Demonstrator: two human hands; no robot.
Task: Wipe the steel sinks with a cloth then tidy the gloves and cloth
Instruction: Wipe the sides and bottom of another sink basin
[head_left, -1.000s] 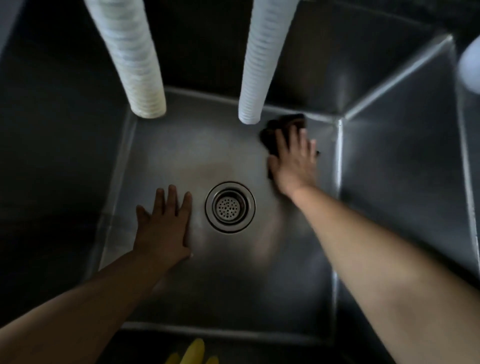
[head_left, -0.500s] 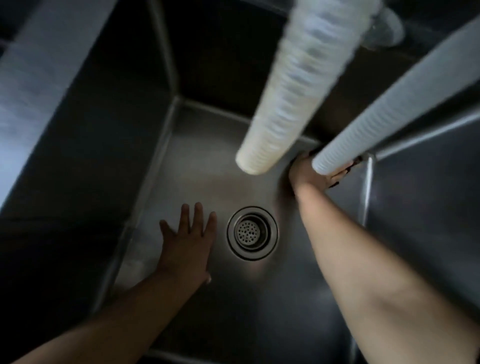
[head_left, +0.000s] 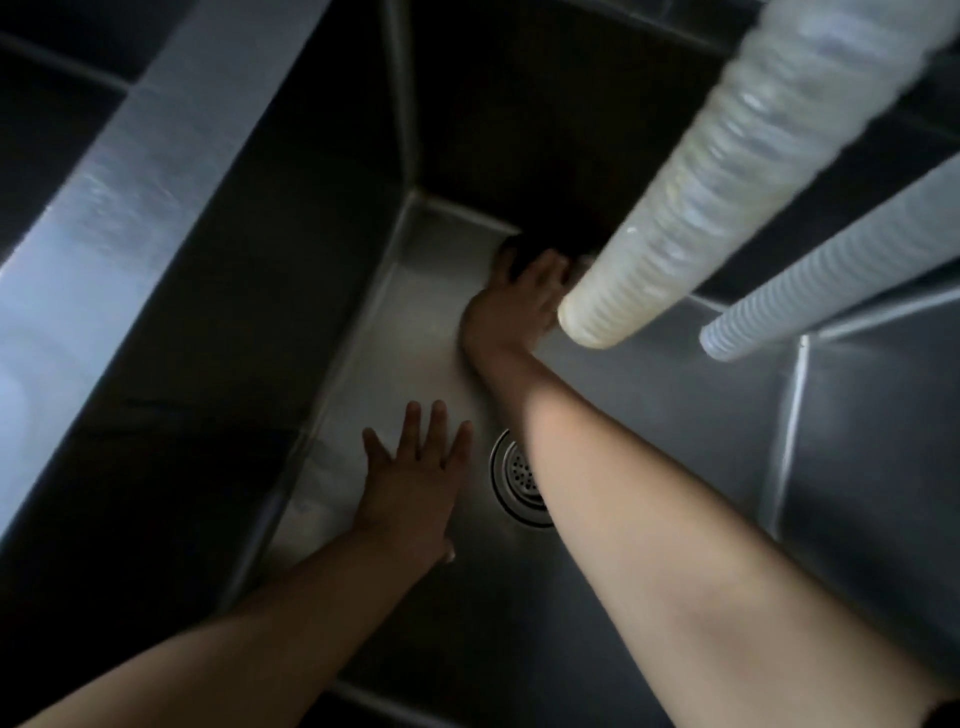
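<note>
I look down into a deep steel sink (head_left: 675, 415) with a round drain (head_left: 519, 480) in its floor. My right hand (head_left: 511, 306) presses a dark cloth (head_left: 511, 257) flat against the floor where it meets the back wall, near the back left corner. Only a small dark edge of the cloth shows beyond my fingers. My left hand (head_left: 415, 478) lies flat and spread on the sink floor just left of the drain, holding nothing. My right forearm crosses over the drain's right side. No gloves are in view.
Two white ribbed hoses hang down into the sink: the nearer hose (head_left: 691, 208) ends just right of my right hand, the other hose (head_left: 810, 291) further right. A broad steel rim (head_left: 145, 197) runs along the left.
My right hand has slid the cloth leftward along the back edge, from the back right corner to the back left area. My left hand has stayed flat. The view has swung left.
</note>
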